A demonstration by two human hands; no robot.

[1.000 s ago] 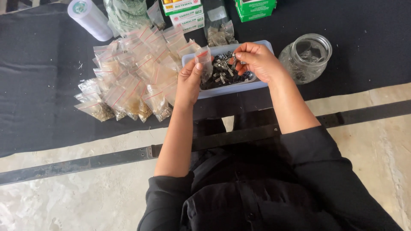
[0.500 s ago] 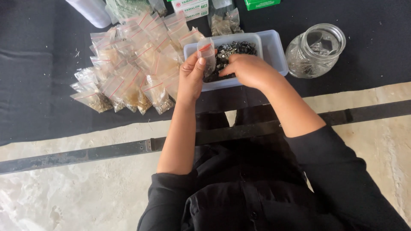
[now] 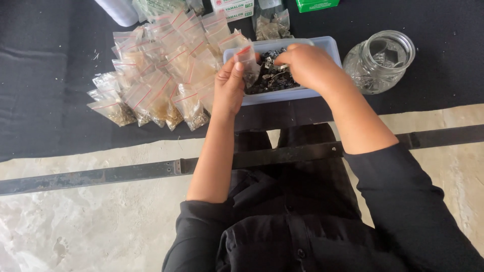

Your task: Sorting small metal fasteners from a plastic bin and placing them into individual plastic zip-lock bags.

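My left hand (image 3: 229, 88) holds a small clear zip bag (image 3: 248, 63) with a red seal strip, upright at the near left corner of a pale blue plastic tray (image 3: 307, 93). The tray is full of small dark metal parts (image 3: 272, 78). My right hand (image 3: 310, 65) reaches down into the tray, fingers curled among the parts; whether it grips any is hidden. A heap of filled clear zip bags (image 3: 166, 75) lies just left of the tray on the black cloth (image 3: 45, 90).
A clear glass jar (image 3: 379, 61) lies on its side right of the tray. Behind the tray are more bags (image 3: 271, 22), white boxes (image 3: 233, 7), a green box (image 3: 316, 4) and a white roll (image 3: 119, 10). A dark metal bar (image 3: 126, 171) crosses the pale floor.
My right hand has dropped from above the tray down into the parts. My left hand kept hold of the bag. The view has tilted, so everything sits a little higher and to the right.
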